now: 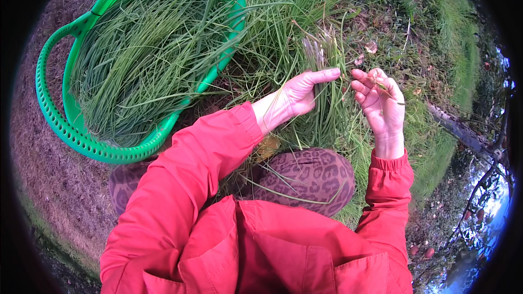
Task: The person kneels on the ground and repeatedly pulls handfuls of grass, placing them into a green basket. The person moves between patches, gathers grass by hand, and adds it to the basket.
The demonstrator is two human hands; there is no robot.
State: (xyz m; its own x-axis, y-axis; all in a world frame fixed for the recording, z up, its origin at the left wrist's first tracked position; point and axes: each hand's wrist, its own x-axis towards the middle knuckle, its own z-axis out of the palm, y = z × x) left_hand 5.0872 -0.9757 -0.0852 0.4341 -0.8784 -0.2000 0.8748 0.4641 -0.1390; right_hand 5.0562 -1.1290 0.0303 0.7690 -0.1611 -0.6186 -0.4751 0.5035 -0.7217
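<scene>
My left hand (302, 92) grips a bunch of long green grass (325, 116), its thumb lying across the stalks. The pale cut ends of the bunch point up and away from me, and the blades hang down towards my knee. Just to the right, my right hand (379, 104) is raised palm up with curled fingers. A small wisp of grass (383, 86) sits between its thumb and fingers. To the left stands a green plastic basket (216, 65) with a perforated handle (49, 90), heaped with loose long grass (143, 65).
Standing grass (282, 12) grows beyond my hands, beside the basket. My knee in leopard-print trousers (306, 179) is close below the bunch. Dry leaves (371, 47) lie on the ground at right. A tree branch (461, 128) and reddish fruit (429, 252) are at the right edge.
</scene>
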